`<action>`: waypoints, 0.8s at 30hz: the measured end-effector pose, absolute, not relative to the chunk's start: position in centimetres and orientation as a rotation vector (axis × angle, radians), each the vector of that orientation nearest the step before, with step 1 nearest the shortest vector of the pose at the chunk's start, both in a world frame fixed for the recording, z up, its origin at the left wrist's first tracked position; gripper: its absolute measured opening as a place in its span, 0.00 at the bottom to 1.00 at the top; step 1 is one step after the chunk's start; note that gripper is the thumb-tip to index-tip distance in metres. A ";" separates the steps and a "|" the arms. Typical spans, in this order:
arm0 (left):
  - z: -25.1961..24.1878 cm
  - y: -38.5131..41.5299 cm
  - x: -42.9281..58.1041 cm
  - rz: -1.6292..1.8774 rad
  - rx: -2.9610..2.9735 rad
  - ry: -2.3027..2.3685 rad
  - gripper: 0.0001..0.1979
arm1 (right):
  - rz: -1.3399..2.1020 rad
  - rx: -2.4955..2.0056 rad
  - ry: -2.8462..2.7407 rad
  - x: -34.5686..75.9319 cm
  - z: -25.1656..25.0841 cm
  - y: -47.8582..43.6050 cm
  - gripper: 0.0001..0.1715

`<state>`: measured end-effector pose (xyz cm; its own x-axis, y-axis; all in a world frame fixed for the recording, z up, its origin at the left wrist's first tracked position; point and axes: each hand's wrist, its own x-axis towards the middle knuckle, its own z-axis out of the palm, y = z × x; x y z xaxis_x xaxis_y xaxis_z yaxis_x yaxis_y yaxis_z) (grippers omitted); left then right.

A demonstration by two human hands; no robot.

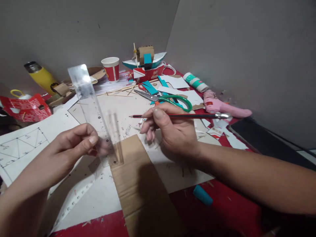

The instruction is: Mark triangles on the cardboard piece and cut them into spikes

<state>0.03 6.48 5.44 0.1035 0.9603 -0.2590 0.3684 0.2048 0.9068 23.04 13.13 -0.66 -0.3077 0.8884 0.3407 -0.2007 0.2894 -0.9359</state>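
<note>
My left hand (71, 144) pinches a clear plastic ruler (91, 105) near its lower end; the ruler tilts up and away from me, its bottom end over a brown cardboard strip (138, 184). My right hand (170, 130) is closed around a dark red pencil (192, 116) held level, its tip pointing left and its metal end to the right. The hand hovers just above the white sheet (118, 112) beside the cardboard strip.
Green-handled scissors (168, 98), a pink glue gun (224, 107), a red-and-white paper cup (111, 68), a cardboard boat model (145, 61), a yellow bottle (40, 75), a tape roll (196, 82) and a truss drawing (22, 144) lie around. A teal piece (202, 195) sits on the red tabletop.
</note>
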 end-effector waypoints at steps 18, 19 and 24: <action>2.3 -1.3 3.9 0.181 2.983 1.711 0.20 | 1.281 -0.820 -1.120 22.6 -1.4 16.8 0.23; 1.8 -1.9 4.6 0.132 3.036 1.672 0.19 | 1.296 -0.833 -1.106 22.6 -1.4 16.9 0.24; 0.1 -3.3 7.8 -0.076 2.947 1.903 0.17 | 1.336 -0.819 -1.125 22.5 -1.8 17.2 0.23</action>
<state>7.75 -3.29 0.08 0.4305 0.8883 0.1598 0.8728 -0.3646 -0.3246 22.49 17.18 -1.77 -0.1074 0.9830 0.1487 -0.3138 0.1084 -0.9433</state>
